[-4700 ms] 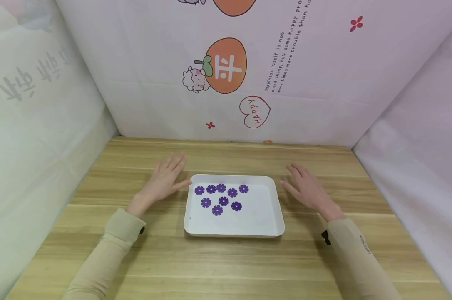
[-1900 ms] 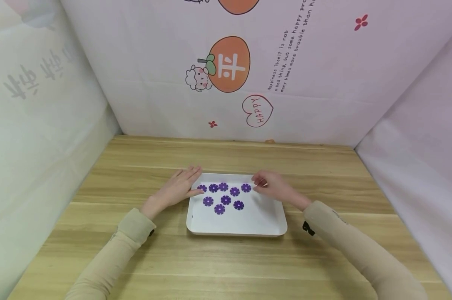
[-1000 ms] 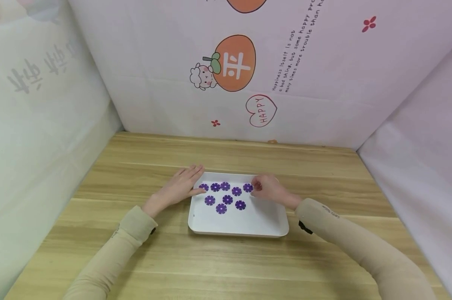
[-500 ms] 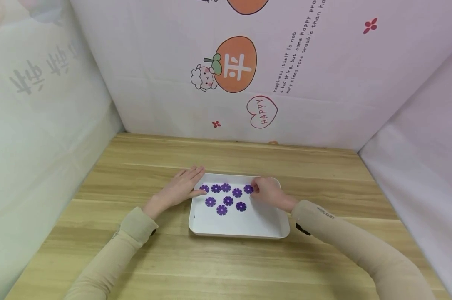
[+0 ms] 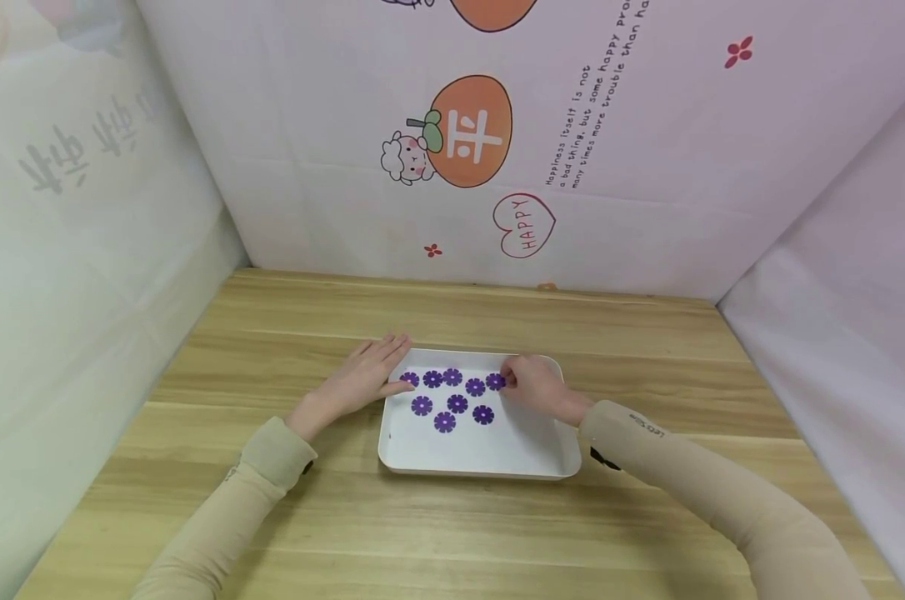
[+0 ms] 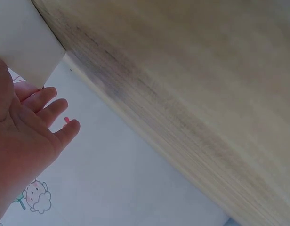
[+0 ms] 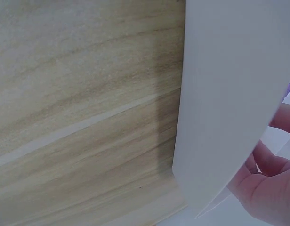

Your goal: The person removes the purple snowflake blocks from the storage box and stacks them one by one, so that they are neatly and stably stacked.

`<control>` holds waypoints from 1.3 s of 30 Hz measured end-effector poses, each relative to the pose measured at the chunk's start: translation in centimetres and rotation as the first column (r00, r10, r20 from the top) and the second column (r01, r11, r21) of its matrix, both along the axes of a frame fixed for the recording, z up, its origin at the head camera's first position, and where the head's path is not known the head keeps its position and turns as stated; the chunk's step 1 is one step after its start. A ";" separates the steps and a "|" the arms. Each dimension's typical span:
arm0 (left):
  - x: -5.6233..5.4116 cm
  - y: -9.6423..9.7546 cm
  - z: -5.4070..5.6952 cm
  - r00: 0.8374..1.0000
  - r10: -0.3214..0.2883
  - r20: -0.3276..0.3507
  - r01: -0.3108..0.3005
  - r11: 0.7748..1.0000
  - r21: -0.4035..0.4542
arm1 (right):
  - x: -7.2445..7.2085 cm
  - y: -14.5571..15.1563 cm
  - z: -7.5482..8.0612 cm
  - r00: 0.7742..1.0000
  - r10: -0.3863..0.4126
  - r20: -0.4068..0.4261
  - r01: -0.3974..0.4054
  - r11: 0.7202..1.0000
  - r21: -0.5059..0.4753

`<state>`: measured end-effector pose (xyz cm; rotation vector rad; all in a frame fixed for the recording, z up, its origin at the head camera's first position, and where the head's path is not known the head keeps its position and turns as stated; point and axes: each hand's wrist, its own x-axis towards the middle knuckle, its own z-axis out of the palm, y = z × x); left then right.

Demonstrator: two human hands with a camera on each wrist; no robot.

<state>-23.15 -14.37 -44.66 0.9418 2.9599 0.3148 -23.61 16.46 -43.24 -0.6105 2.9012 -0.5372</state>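
Here's your white rectangular plastic tray [image 5: 490, 450], eight purple notched round discs [image 5: 457, 408] mostly toward its left edge. Your left hand [image 5: 357, 377], straight-fingered, is at its far-left corner; your right hand [image 5: 535, 386] pinches a ninth disc [image 5: 492, 382] near the far edge.

White tray [image 5: 527, 446] looks like smooth plastic, low sheen; the notched purple discs [image 5: 440, 425] also plastic-looking — gloss too small to judge. Tabletop [image 5: 437, 542]: smooth wood-grain finish. Printed backdrop [image 5: 632, 242] and beige sleeves [image 5: 700, 475] read as matt cloth — backdrop lightly creased.
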 end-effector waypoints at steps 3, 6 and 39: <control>0.0 0.0 0.0 1.000 0.002 -0.002 -0.002 1.000 -0.004 | 0.0 0.0 -0.1 1.000 -0.008 0.010 0.008 1.000 -0.005; 0.0 0.0 -0.1 1.000 0.004 0.002 -0.004 1.000 -0.001 | 0.1 -0.2 -0.1 1.000 -0.007 0.017 0.007 1.000 -0.001; 0.2 0.0 0.1 1.000 -0.001 0.000 0.001 1.000 0.023 | 0.1 -0.7 -0.4 1.000 0.022 0.008 -0.022 1.000 0.007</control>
